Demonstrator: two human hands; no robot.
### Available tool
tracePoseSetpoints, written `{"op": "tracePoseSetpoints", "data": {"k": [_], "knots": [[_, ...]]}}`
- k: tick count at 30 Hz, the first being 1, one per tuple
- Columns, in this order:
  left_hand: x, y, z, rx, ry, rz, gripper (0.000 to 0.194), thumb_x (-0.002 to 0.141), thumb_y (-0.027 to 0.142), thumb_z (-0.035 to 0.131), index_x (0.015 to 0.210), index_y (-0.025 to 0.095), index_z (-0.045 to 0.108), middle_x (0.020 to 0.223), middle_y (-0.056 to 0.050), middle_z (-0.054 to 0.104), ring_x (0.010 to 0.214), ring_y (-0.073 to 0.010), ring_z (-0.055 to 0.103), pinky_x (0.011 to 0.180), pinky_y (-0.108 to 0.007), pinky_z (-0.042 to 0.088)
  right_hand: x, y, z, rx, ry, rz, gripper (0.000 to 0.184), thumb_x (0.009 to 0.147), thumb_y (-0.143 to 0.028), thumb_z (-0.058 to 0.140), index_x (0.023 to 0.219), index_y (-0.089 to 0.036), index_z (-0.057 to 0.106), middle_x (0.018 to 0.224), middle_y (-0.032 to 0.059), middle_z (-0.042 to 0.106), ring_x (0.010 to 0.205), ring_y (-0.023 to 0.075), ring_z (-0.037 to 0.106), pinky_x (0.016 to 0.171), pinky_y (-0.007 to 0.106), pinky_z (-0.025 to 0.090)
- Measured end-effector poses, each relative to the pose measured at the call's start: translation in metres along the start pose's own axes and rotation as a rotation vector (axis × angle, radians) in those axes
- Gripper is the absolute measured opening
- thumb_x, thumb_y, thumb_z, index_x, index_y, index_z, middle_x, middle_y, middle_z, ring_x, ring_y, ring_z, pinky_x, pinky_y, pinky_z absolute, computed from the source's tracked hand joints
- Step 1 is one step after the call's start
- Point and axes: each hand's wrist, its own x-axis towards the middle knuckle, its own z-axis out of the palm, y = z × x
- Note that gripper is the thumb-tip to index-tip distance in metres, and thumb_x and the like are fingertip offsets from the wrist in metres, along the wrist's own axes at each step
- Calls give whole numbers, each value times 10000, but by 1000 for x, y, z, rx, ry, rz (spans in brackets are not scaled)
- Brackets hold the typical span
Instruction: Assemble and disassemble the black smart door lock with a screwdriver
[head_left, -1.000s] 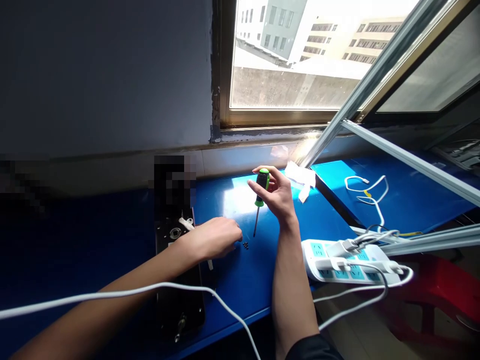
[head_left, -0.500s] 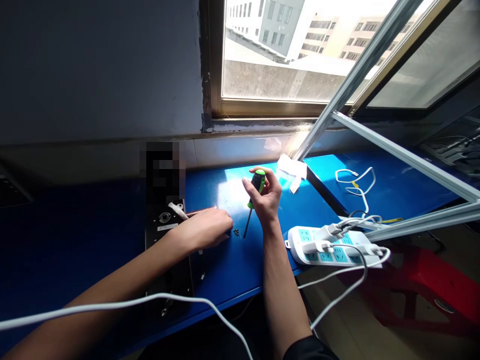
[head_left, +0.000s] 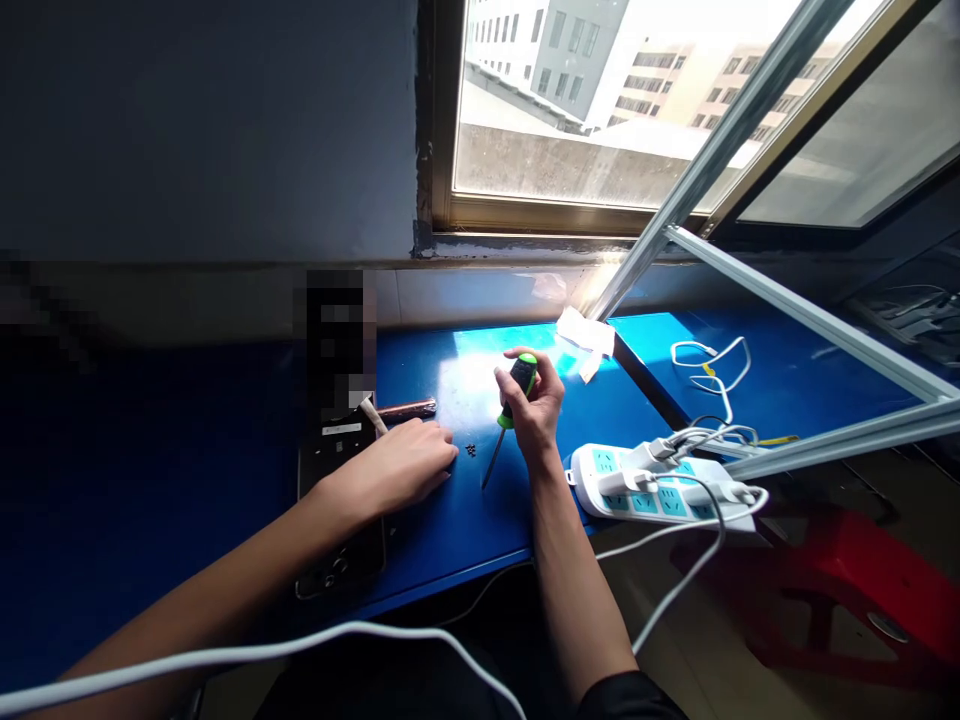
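My right hand is wrapped round a green and black screwdriver, whose shaft points down towards the blue table. A small cluster of dark screws lies left of the shaft. Just left of the screws, my left hand is held low over the table with its fingers curled together; the fingertips are hidden, so anything between them cannot be seen. Under my left forearm lies a long black panel with small fittings and a white label. A pale strip and a copper-brown cylinder rest beyond that hand.
A white power strip with several plugs stands right of my right forearm. A white cable crosses in front. Metal frame bars slant over the right side. White paper and a looped cable lie further back. A red stool is below.
My left hand has drawn slightly back to the left from the screws, uncovering more of the copper-brown cylinder. The screwdriver tilts a little more, its tip lower. The view has shifted slightly.
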Motion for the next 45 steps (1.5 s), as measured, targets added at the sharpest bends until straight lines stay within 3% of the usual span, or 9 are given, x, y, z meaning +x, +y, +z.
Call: {"op": "tracePoseSetpoints", "data": {"k": [6,13,26,33,36,41,45], "knots": [[-5,6,6,39,-24,-49,127,938,147,644,1010,177,744,1063,-110,731,998,-258,700,886,-343,533,-2,2,-5,-30,147,-62,300,897,-468,706,1072,-259,579,593,-109,435,447,87,436,438,224,385],[-3,16,9,57,-24,-29,217,965,156,612,1142,174,738,1143,-126,726,1030,-273,701,886,-348,527,0,0,-13,-100,319,-181,283,890,-429,734,1013,-251,551,781,-55,517,540,83,505,507,238,435],[-1,12,15,22,32,-21,224,996,188,578,1167,182,722,1148,-128,703,1019,-264,693,914,-359,525,-1,-1,-8,-140,291,-193,276,867,-414,753,984,-254,562,765,-48,547,535,87,500,498,239,425],[-2,18,3,-83,78,-98,210,1014,241,609,1148,185,761,1082,-107,761,988,-250,737,844,-328,574,6,-4,-1,-39,352,-154,239,965,-438,621,1033,-281,455,697,-78,400,495,97,449,458,242,396],[-7,19,-5,-107,150,-140,201,1028,210,602,1113,173,780,1047,-91,784,952,-243,755,824,-335,591,15,-17,9,100,387,-183,225,950,-400,649,999,-287,462,699,-74,378,497,97,427,450,244,394],[-21,16,-20,-144,379,-91,177,1019,212,635,1076,162,795,1035,-80,808,1030,-251,765,1004,-406,596,34,-48,32,232,378,-245,202,932,-356,665,986,-292,481,678,-69,343,496,96,388,432,229,355],[-36,12,-38,-245,526,-101,182,996,196,669,1112,151,801,1077,-89,811,1012,-240,765,884,-366,638,50,-69,54,194,347,-316,169,964,-378,596,1001,-297,452,713,-50,362,505,99,400,445,242,385]]}}
